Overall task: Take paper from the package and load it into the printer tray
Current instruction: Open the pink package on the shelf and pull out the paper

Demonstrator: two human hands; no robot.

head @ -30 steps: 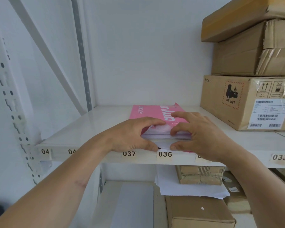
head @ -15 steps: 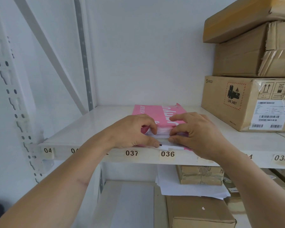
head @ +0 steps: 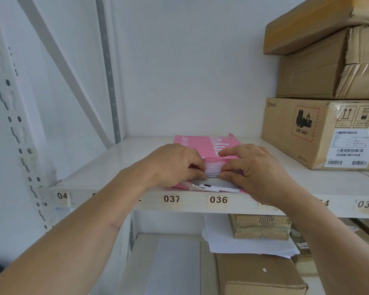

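Note:
A pink paper package (head: 202,145) lies flat on the white shelf (head: 107,167), its near end torn open. White sheets (head: 211,169) show at that open end. My left hand (head: 173,165) pinches the left side of the stack, thumb under and fingers over. On the right side of the same stack my right hand (head: 254,169) grips in the same way. A loose flap of the wrapper (head: 215,187) lies flat under the hands at the shelf's front edge. No printer is in view.
Stacked cardboard boxes (head: 320,128) fill the shelf to the right of the package. Below, the lower shelf holds loose white sheets (head: 243,243) and more cardboard boxes (head: 258,275). The shelf edge carries number labels (head: 218,200). A perforated rack upright (head: 15,128) stands at the left.
Both hands have slid inward and curled their fingers around the end of the paper stack. The wrapper's top has been pushed back, showing more white sheet edges.

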